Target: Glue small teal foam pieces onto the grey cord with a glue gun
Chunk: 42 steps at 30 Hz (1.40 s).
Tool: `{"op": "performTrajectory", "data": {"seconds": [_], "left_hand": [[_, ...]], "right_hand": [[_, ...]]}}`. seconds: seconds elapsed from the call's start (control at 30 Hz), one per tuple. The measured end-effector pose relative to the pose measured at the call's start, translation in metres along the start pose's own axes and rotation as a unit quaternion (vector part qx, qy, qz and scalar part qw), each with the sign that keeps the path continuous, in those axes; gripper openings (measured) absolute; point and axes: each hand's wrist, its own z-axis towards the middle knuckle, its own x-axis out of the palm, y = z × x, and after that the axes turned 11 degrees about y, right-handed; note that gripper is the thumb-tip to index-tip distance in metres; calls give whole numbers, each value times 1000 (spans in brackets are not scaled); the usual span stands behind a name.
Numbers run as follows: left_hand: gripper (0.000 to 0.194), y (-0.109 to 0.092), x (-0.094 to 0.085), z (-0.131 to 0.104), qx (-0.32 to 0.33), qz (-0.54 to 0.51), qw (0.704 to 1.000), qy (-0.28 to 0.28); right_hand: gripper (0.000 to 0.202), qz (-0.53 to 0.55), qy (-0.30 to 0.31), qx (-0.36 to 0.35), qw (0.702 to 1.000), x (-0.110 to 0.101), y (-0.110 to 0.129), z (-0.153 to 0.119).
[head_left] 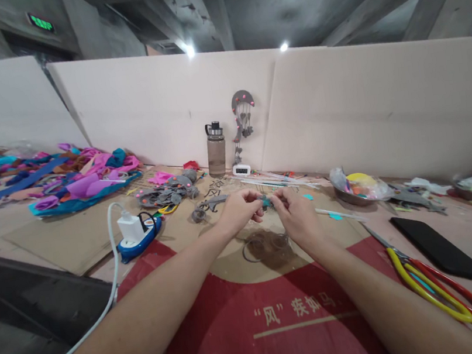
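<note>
Near the middle of the view, my left hand (pixel 243 210) and my right hand (pixel 294 212) meet above the cardboard sheet (pixel 223 267). Both have their fingers pinched on a small grey and teal piece (pixel 265 201), partly hidden by the fingertips. Thin grey yarn (pixel 251 250) lies in loops on the cardboard below them. Left of my left hand is a small ball of grey yarn (pixel 198 214), with a grey felt strip (pixel 215 202) beside it.
Scissors (pixel 415 277) and a black phone (pixel 441 247) lie at the right. A power strip (pixel 141 241) with a white cable stands at the left. Behind are a bottle (pixel 216 153), a small white clock (pixel 241 169), felt pieces (pixel 167 192) and a bowl (pixel 357 197).
</note>
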Motion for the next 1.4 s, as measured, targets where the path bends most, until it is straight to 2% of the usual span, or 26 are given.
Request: {"op": "performTrajectory", "data": {"seconds": [0.27,0.6,0.93,1.4], "left_hand": [[18,1,0,1,5,1,1000,17],[8,-6,5,-4,13,-20,999,28],[12,-8,3,-6,18,39,999,32],[14,-5,3,-8,49,113,992,-12]], "right_hand": [[28,52,2,23,998,3,0,1],[31,104,3,41,994,2,1,2],[32,112,11,56,992,0,3,2],[33,94,31,60,993,0,8,-1]]}}
